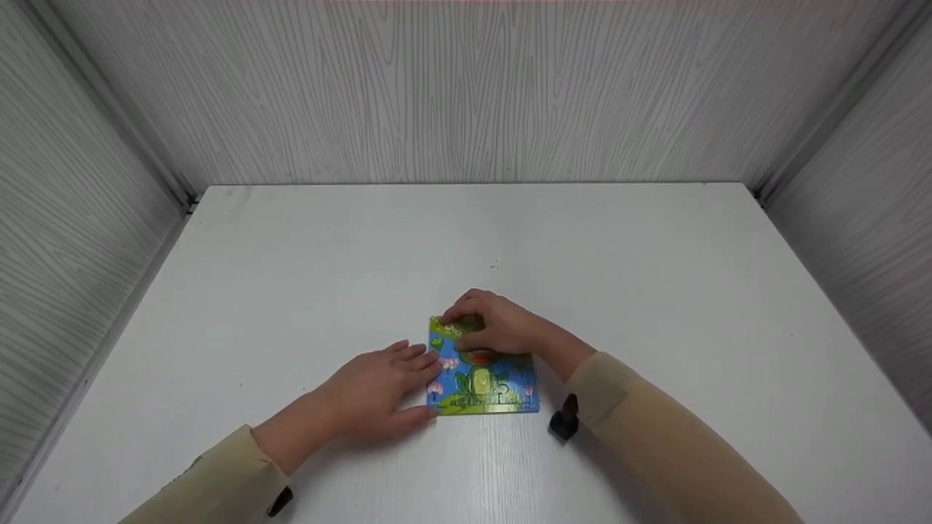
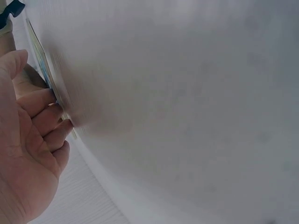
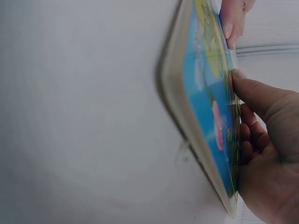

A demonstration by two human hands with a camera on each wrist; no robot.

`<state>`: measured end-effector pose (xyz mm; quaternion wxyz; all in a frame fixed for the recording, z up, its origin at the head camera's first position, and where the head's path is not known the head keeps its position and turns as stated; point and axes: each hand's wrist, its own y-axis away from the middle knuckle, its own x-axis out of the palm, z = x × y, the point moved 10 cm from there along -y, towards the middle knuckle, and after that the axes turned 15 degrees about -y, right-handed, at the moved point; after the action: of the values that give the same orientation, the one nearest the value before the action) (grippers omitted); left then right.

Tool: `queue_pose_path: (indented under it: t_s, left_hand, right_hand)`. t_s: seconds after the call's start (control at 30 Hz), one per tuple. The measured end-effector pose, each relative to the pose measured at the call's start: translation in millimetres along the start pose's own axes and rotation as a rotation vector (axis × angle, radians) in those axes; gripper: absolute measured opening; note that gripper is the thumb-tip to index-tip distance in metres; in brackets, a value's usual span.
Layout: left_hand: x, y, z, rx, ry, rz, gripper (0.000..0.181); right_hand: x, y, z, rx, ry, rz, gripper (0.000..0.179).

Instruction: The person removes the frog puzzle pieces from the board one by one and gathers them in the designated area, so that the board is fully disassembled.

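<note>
A flat, glossy jigsaw puzzle (image 1: 483, 381) with a green frog, pink flowers and blue water lies on the white table. My left hand (image 1: 378, 386) reaches it from the left with extended fingers, the fingertips and thumb tip right at its left edge. Over its upper part, my right hand (image 1: 502, 324) has bent fingers, with index finger and thumb apart on the picture near the top left corner. In the right wrist view the thumb (image 3: 254, 93) touches the puzzle's face (image 3: 212, 107). I cannot tell whether a piece is pinched there. The right hand hides the puzzle's upper right.
The white table (image 1: 306, 262) stretches around the puzzle on all sides. Wood-grain panels close it in at the back (image 1: 473, 94), the left (image 1: 65, 218) and the right (image 1: 866, 204). Black wrist mounts (image 1: 564, 420) sit at both sleeve cuffs.
</note>
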<state>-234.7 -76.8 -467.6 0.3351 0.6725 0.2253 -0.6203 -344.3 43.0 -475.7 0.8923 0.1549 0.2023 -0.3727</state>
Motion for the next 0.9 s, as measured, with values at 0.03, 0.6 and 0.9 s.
queue_pose_path:
  t_s: [0.03,0.6,0.9]
  left_hand:
    - [-0.6,0.2,0.1,0.000,0.001,-0.006,0.074]
    - [-1.7,-1.4,0.1,-0.009,0.000,0.008,0.075]
    - [-2.4,-1.2,0.2,-0.009,0.003,0.008,0.074]
  right_hand:
    - [-0.1,0.1,0.8,-0.008,-0.005,0.000,0.038]
    - [0.4,0.8,-2.0,0.011,-0.081,-0.008,0.045]
    - [1.1,1.7,0.2,-0.010,-0.068,0.023,0.048]
